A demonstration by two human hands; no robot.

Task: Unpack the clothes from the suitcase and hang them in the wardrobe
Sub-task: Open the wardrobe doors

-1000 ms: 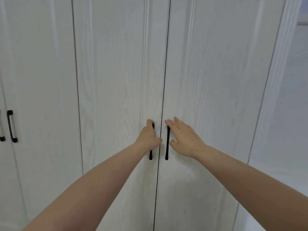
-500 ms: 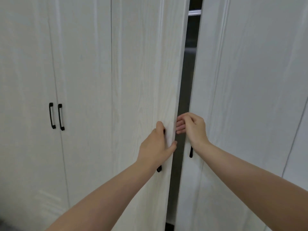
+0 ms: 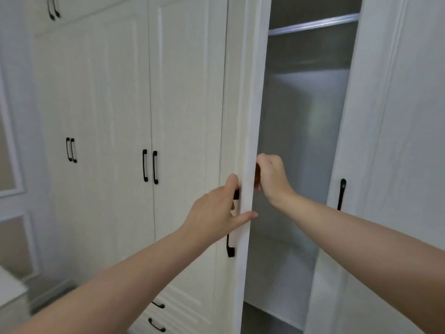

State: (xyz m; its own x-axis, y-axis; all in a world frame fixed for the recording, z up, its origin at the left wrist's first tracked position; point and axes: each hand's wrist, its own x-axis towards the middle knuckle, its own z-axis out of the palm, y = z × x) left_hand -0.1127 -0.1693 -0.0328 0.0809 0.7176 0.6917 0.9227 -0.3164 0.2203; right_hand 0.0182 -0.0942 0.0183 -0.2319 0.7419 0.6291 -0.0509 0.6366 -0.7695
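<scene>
Early going: the left hand (image 3: 216, 208) grips the black bar handle (image 3: 230, 239) of the white panelled wardrobe door (image 3: 243, 116), the right hand (image 3: 272, 177) curls round its edge. Silver hanging rail (image 3: 313, 24) bare; suitcase and clothes out of view, all hanging remains.

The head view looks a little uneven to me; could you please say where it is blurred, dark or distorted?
Head view: the low white cabinet at bottom left is motion-smeared; the wardrobe interior is dim grey, with a pale sheen on the hanging rail; wide-angle distortion tilts the door edges; the left hand and right hand are fairly sharp.
</scene>
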